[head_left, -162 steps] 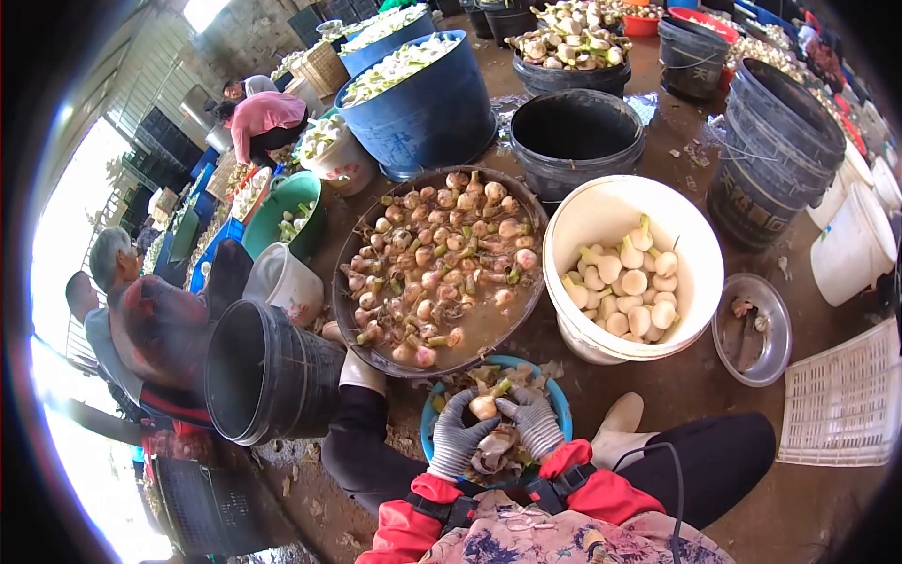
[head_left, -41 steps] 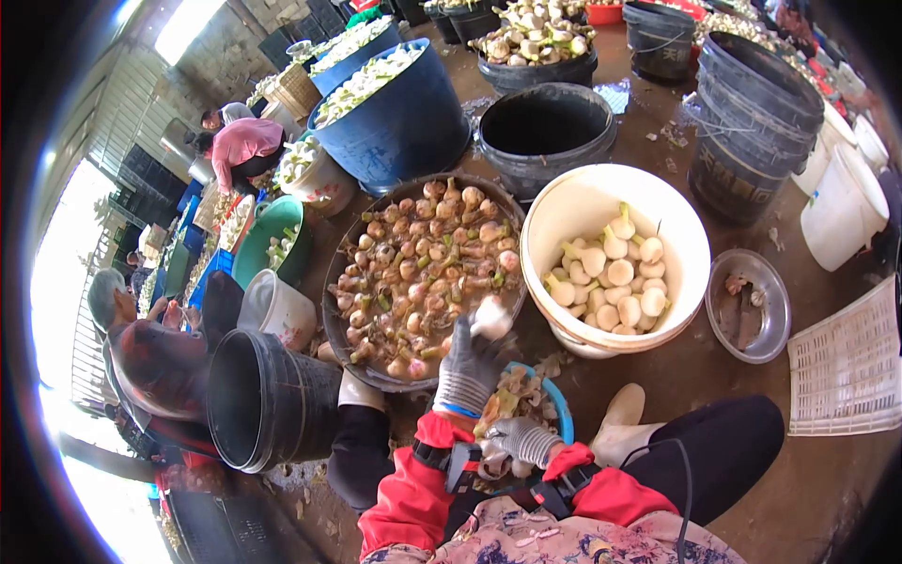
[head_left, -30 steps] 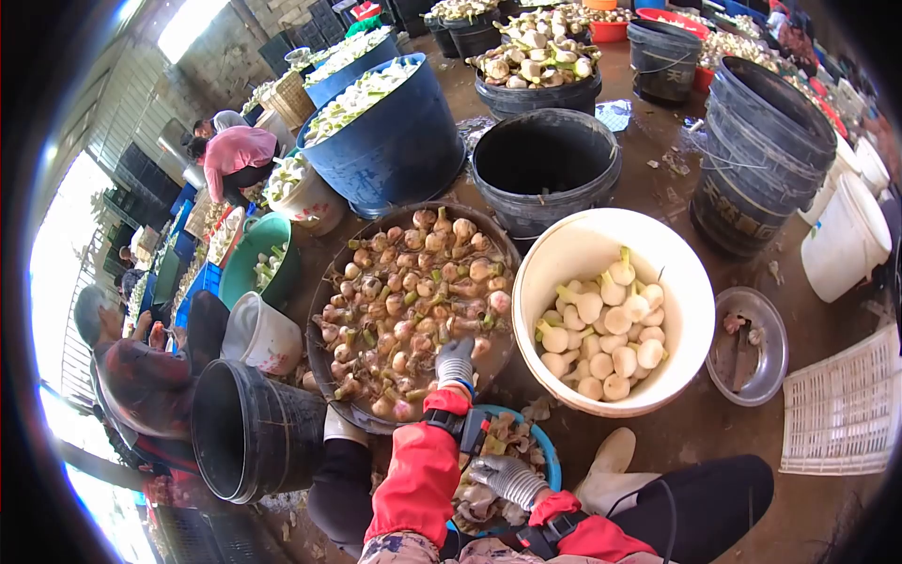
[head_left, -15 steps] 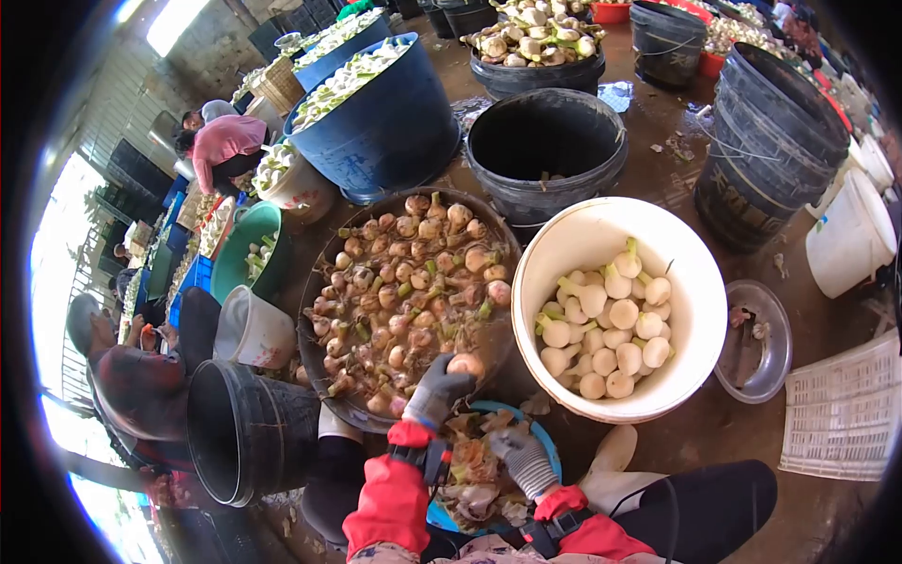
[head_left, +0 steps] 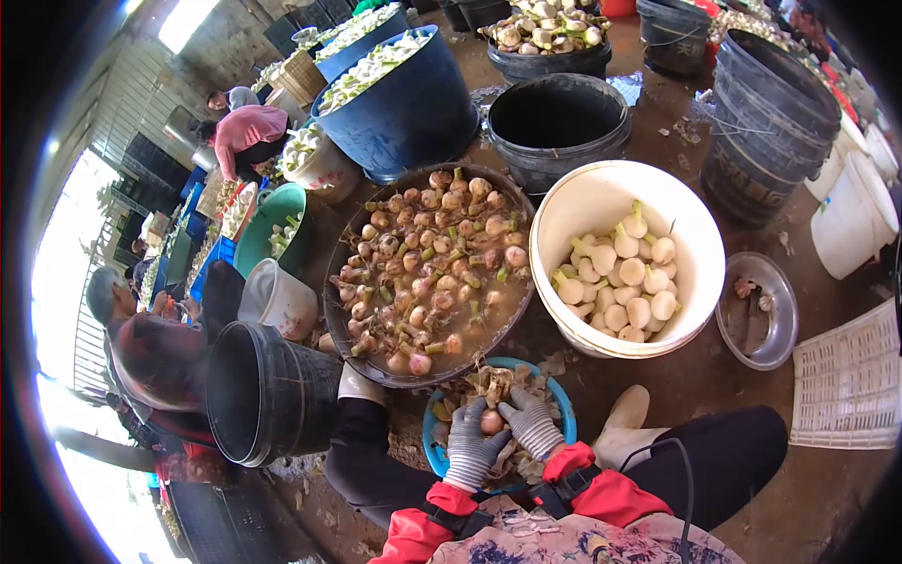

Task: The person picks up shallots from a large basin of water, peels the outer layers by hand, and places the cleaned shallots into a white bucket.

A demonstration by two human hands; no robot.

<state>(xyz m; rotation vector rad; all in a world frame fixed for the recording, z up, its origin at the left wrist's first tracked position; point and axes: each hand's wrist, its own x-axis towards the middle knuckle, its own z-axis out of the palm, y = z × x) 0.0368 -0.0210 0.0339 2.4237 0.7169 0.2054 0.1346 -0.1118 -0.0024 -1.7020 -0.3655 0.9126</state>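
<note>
Both hands wear grey knitted gloves and meet over a blue basin (head_left: pixel 566 412) of loose skins. My left hand (head_left: pixel 473 436) is closed around an unpeeled garlic bulb (head_left: pixel 491 422), pinkish and with a tuft of brown roots or stalk at its far end. From the other side, my right hand (head_left: pixel 532 425) has its fingers bent against the same bulb. Just beyond is a wide dark tub (head_left: pixel 335 324) of muddy water with many unpeeled bulbs. A white bucket (head_left: pixel 697 282) at its right holds peeled white bulbs (head_left: pixel 631 272) with short stems.
A black bucket (head_left: pixel 235 395) lies tilted at left, near a seated person (head_left: pixel 164 357). Farther back are a black tub (head_left: pixel 554 160) and a blue tub (head_left: pixel 395 122) of bulbs. At right are a clear bowl (head_left: pixel 785 329) and a white basket (head_left: pixel 846 376).
My left hand has brought a bulb from the water tub's near edge to above the blue basin. My right hand has come to meet it there. The view has shifted slightly.
</note>
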